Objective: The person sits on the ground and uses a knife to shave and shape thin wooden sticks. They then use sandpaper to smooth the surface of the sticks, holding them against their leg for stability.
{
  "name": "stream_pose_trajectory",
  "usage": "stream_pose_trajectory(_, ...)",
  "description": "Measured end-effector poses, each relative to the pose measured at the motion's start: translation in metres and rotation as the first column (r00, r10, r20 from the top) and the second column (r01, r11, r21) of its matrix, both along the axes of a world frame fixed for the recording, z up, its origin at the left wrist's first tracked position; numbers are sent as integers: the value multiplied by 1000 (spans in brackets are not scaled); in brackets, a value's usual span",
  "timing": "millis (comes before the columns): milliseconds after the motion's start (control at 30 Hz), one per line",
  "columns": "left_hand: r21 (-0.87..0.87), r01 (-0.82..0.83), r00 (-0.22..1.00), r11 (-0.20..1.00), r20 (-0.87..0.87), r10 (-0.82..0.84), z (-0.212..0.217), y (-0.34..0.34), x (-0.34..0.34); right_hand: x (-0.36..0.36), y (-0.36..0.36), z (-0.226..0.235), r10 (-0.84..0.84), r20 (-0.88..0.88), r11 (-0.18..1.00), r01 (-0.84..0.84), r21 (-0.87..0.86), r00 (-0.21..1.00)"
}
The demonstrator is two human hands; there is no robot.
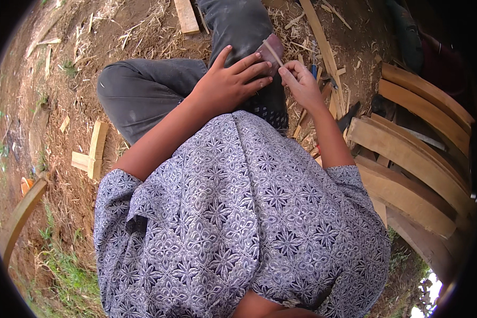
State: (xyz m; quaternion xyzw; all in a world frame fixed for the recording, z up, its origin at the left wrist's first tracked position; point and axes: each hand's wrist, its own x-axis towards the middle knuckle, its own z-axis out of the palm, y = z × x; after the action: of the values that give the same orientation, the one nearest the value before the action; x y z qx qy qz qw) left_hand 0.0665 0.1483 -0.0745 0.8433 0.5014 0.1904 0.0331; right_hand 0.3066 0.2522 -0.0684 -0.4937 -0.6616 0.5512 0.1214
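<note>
Fingers (294,68) of right hand (302,85) pinch thin wood sliver (273,52), tilted for control; left hand (230,82) flat, fingers spread, bracing on knee (159,87); curved planks (408,153) stacked right.

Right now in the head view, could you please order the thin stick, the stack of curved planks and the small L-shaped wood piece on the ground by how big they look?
1. Stack of curved planks, by far the largest.
2. L-shaped wood piece.
3. Thin stick, pinched by the right hand, with the left hand beside it.
</note>
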Motion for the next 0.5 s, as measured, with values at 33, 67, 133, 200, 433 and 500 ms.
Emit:
stream_pose_trajectory(33, -1, -3, 1000, 1000, 2, 3, -1, -1, 0, -5, 1, 2, 9, 62, 1000, -10, 13, 998)
stream_pose_trajectory(67, -4, -7, 1000, 1000, 10, 7, -3, -1, 0, -10, 2, 5, 17, 124, 999, -20, 26, 992)
stream_pose_trajectory(133, -11, -8, 1000, 1000, 25, 8, -6, -1, 0, -11, 7, 4, 24, 166, 1000, -27, 14, 986)
stream_pose_trajectory(200, -13, -4, 1000, 1000, 28, 5, -5, -1, -1, -2, 15, -5, 24, 127, 999, -20, -34, 992)
stream_pose_trajectory(433, -13, -2, 1000, 1000, 17, 3, -3, 0, -1, -4, 23, 5, 205, 261, 974, -223, 41, 943)
stream_pose_trajectory(500, -9, -4, 1000, 1000, 19, 4, -4, 0, 0, -8, 22, 5, 205, 207, 976, -214, 25, 957)
